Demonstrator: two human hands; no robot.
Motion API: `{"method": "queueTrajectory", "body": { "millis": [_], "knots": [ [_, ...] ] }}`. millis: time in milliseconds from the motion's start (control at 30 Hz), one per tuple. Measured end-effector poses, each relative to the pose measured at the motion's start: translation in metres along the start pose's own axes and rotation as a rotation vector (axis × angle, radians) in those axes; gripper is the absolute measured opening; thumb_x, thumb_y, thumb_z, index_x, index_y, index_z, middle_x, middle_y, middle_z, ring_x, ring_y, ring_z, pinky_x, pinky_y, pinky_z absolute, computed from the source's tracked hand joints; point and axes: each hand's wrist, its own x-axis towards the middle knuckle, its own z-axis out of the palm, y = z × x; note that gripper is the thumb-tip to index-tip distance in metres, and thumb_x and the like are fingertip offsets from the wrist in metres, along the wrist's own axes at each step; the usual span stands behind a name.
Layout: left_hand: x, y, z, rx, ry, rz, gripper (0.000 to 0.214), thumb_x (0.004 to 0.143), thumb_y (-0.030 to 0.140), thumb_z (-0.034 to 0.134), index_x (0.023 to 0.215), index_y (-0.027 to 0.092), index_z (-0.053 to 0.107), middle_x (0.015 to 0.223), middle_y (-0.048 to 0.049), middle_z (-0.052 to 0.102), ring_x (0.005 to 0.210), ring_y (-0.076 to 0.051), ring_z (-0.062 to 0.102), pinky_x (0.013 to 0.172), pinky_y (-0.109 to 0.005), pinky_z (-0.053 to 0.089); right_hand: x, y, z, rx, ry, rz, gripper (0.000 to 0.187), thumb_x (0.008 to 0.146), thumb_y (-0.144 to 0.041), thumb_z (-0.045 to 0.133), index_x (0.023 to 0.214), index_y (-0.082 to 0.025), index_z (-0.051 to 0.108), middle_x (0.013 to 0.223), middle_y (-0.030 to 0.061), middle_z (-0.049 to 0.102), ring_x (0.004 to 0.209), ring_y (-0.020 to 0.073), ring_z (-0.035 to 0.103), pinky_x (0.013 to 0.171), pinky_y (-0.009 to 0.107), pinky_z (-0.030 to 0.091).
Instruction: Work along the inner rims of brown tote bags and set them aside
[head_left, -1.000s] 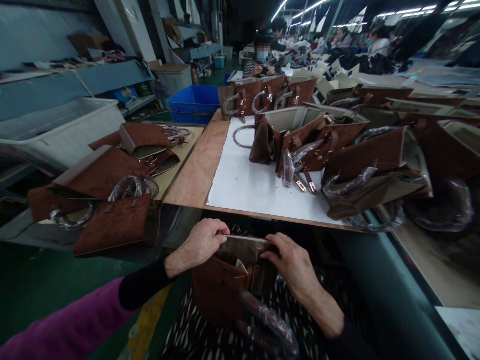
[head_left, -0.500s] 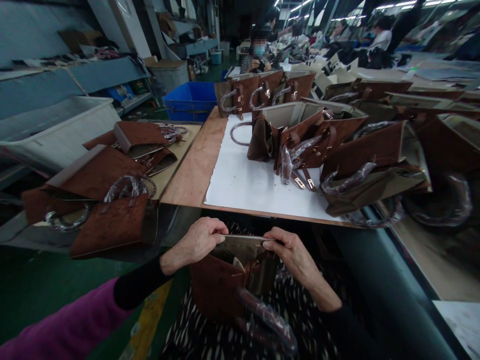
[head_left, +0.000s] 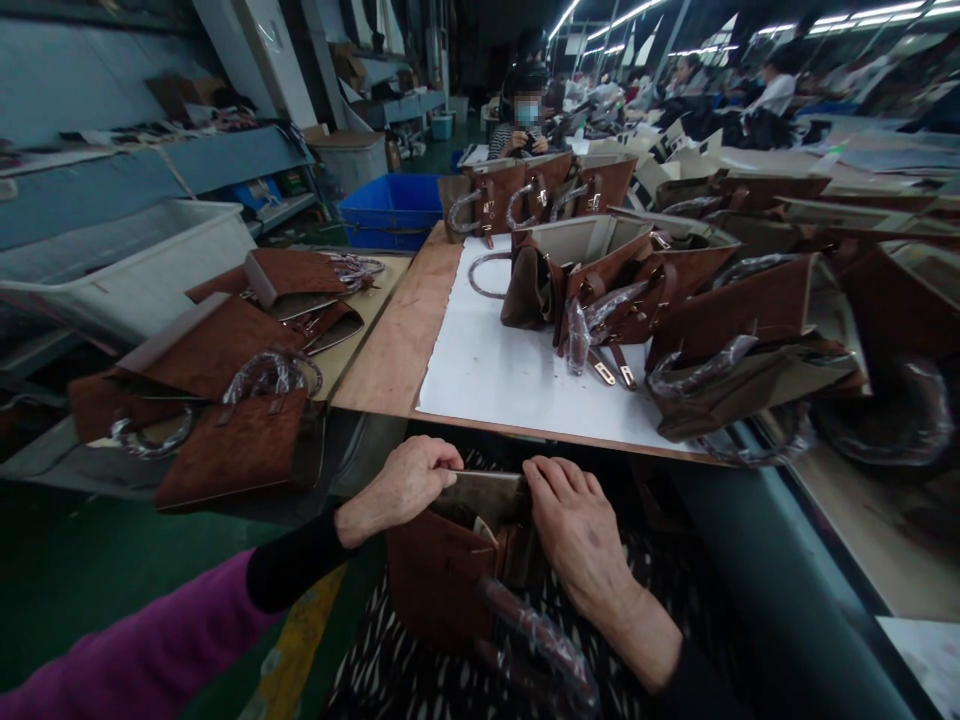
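A brown handbag [head_left: 442, 575] rests on my lap, its top open and its plastic-wrapped handle [head_left: 544, 640] hanging toward me. My left hand [head_left: 405, 485] pinches the left end of the bag's far top edge between thumb and fingers. At the right end of that same edge, my right hand [head_left: 581, 525] is curled over the rim with its back facing up; its thumb is hidden. Between the two hands the rim runs nearly straight, and the greenish-brown inside of the bag shows below it.
A wooden table with white paper [head_left: 480, 380] stands ahead, holding several brown handbags [head_left: 630, 290]. More bags [head_left: 225, 340] lie piled at the left beside a grey-white bin [head_left: 127, 260]. A blue crate [head_left: 390, 205] stands behind. A masked person [head_left: 525, 130] sits across the table.
My right hand has turned from a thumb-and-finger pinch to lying over the rim, back up. My left hand keeps its pinch on the edge. The view has shifted slightly.
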Motion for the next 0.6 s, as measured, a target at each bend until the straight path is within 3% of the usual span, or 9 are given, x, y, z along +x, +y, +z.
{"method": "queueTrajectory", "body": {
  "millis": [100,167,300,400,600],
  "knots": [
    [-0.001,0.004,-0.002,0.008,-0.017,-0.016,0.018,0.066,0.016,0.046,0.07,0.016,0.063,0.068,-0.0008,0.058,0.065,-0.014,0.049,0.057,-0.022,0.03,-0.002,-0.002,0.001,0.127,-0.024,0.037,0.04,0.079,-0.032,0.058,0.116,-0.018,0.053,0.114,0.0106,0.057,0.101,0.0281,0.049,0.081,0.041,0.04],
    [-0.002,0.006,-0.002,0.014,-0.026,-0.019,0.018,0.065,0.016,0.046,0.07,0.015,0.063,0.068,-0.0008,0.058,0.066,-0.014,0.049,0.057,-0.022,0.029,-0.001,-0.001,0.006,0.26,-0.039,0.109,0.044,0.074,-0.031,0.063,0.116,-0.019,0.052,0.111,0.0092,0.057,0.097,0.0259,0.05,0.08,0.039,0.042],
    [-0.003,0.005,-0.001,0.031,-0.011,-0.008,0.018,0.065,0.015,0.045,0.068,0.015,0.062,0.069,-0.0009,0.058,0.067,-0.014,0.049,0.058,-0.022,0.029,0.003,0.002,0.018,0.59,-0.018,0.259,0.022,0.074,-0.017,0.059,0.095,-0.021,0.059,0.093,0.0028,0.055,0.085,0.0178,0.053,0.073,0.03,0.043],
    [-0.002,0.004,-0.001,0.034,-0.013,0.009,0.018,0.065,0.016,0.044,0.069,0.016,0.062,0.069,-0.0007,0.058,0.067,-0.014,0.049,0.058,-0.023,0.03,0.009,0.005,0.021,0.817,-0.002,0.303,0.003,0.074,-0.017,0.059,0.076,-0.019,0.061,0.079,-0.0004,0.052,0.075,0.0141,0.052,0.066,0.025,0.041],
    [0.001,0.004,0.0,0.044,-0.034,-0.022,0.019,0.067,0.018,0.045,0.073,0.016,0.063,0.072,-0.001,0.06,0.068,-0.014,0.049,0.059,-0.023,0.031,0.014,0.012,0.02,1.002,-0.049,0.336,0.004,0.071,-0.018,0.062,0.068,-0.017,0.063,0.075,-0.0008,0.052,0.07,0.0125,0.051,0.062,0.024,0.038]
  ]
}}
